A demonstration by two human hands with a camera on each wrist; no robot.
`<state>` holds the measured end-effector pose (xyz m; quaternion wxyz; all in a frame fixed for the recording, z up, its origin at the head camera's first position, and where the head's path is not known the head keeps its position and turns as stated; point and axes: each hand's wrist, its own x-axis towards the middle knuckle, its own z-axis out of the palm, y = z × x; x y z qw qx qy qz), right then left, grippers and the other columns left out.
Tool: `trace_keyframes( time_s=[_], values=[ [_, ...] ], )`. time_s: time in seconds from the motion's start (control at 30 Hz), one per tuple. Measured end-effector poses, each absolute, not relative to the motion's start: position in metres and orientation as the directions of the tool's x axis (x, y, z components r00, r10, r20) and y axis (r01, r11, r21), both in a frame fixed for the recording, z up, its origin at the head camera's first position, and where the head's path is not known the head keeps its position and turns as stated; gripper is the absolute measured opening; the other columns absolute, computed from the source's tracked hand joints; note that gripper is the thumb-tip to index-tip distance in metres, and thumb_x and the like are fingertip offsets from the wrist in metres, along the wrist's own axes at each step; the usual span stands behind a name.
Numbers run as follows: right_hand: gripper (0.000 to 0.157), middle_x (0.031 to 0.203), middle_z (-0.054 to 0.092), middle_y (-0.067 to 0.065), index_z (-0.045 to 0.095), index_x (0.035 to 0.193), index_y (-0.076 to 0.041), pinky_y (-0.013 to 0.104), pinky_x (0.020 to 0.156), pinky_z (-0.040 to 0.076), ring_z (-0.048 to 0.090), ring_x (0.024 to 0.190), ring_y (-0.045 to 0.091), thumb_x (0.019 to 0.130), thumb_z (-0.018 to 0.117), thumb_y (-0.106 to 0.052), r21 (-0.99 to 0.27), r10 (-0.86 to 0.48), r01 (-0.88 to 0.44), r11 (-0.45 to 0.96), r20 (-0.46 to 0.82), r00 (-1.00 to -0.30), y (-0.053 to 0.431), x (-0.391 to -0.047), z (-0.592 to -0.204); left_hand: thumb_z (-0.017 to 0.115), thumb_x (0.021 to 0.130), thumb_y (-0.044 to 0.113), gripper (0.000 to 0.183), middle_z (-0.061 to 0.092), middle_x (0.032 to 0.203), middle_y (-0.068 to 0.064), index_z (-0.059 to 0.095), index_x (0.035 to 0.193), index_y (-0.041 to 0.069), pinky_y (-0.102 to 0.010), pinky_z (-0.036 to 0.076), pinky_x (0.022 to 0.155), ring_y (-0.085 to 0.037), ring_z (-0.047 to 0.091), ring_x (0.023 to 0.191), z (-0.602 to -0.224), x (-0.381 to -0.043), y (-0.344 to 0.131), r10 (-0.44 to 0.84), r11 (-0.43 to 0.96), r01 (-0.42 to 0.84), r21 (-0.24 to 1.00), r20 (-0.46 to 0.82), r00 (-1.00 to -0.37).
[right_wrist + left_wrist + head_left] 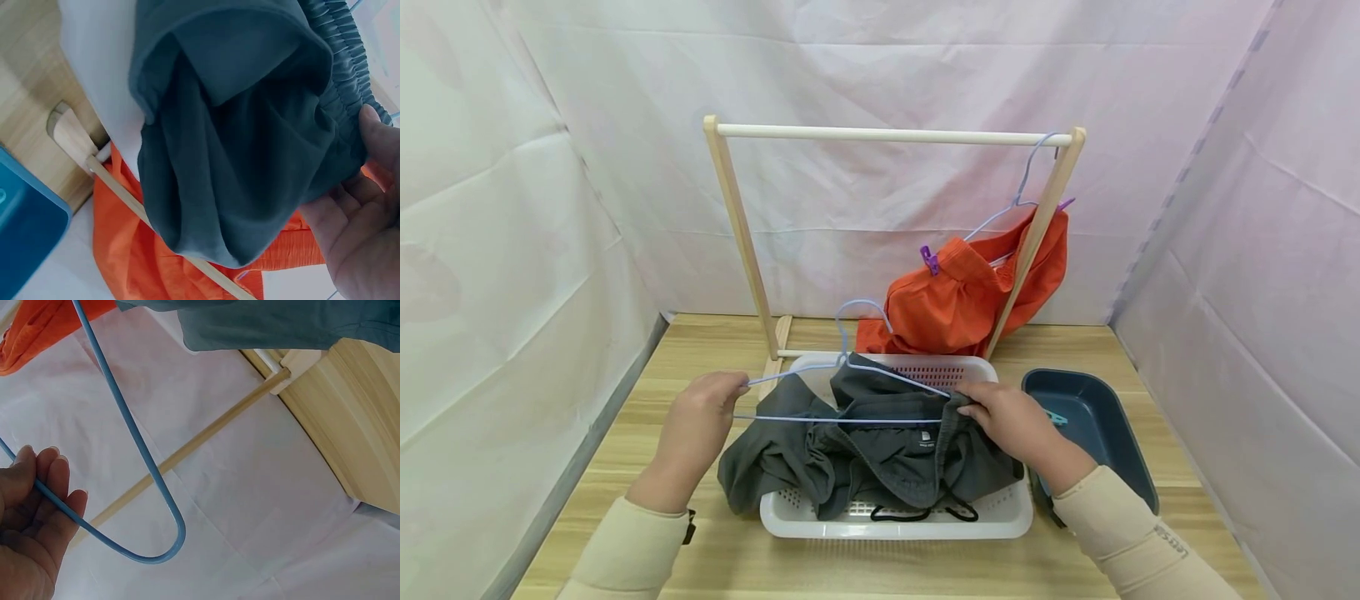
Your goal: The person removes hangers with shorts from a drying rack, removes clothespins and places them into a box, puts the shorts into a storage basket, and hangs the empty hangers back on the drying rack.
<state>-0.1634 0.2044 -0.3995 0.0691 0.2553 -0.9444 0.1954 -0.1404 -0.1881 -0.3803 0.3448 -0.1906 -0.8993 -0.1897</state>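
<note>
My left hand [700, 417] pinches the left arm of a light-blue wire hanger [838, 419]; in the left wrist view the thumb and fingers close round the blue wire [115, 550]. Dark grey drawstring shorts [887, 458] lie heaped over a white basket, the hanger's lower bar crossing their open waistband. At the right end of the hanger, my right hand [1011, 421] grips the elastic waistband. The right wrist view shows its thumb on the gathered waistband [347, 69], with a wide leg opening of the shorts [237, 144] hanging beside it.
The white perforated basket [895, 530] stands on the wooden table [715, 342]. Behind it rises a wooden rack [887, 133], where an orange garment [940, 308] hangs from another blue hanger with purple clips [930, 260]. A dark blue tray [1120, 442] holding a teal clip [1056, 418] sits right.
</note>
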Motion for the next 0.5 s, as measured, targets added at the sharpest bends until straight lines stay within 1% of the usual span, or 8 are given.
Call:
trace_keyframes(
  time_s=[0.33, 0.5],
  values=[
    [0.031, 0.114, 0.069, 0.008, 0.067, 0.121, -0.012, 0.044, 0.079, 0.056, 0.068, 0.095, 0.025, 0.090, 0.068, -0.017, -0.343, -0.429, -0.461, 0.819, 0.168, -0.887, 0.206, -0.164, -0.406, 0.074, 0.072, -0.009, 0.016, 0.068, 0.076, -0.011, 0.067, 0.083, 0.000, -0.041, 0.056, 0.062, -0.028, 0.065, 0.070, -0.381, -0.139, -0.196, 0.224, 0.856, 0.480, 0.192, 0.699, -0.679],
    [0.032, 0.113, 0.070, 0.008, 0.067, 0.122, -0.013, 0.044, 0.080, 0.055, 0.069, 0.095, 0.025, 0.090, 0.068, -0.017, -0.362, -0.418, -0.453, 0.815, 0.176, -0.891, 0.208, -0.162, -0.409, 0.074, 0.073, -0.009, 0.016, 0.067, 0.075, -0.010, 0.066, 0.082, 0.001, -0.041, 0.056, 0.061, -0.028, 0.064, 0.070, -0.383, -0.138, -0.200, 0.221, 0.863, 0.470, 0.187, 0.697, -0.683]
  ],
)
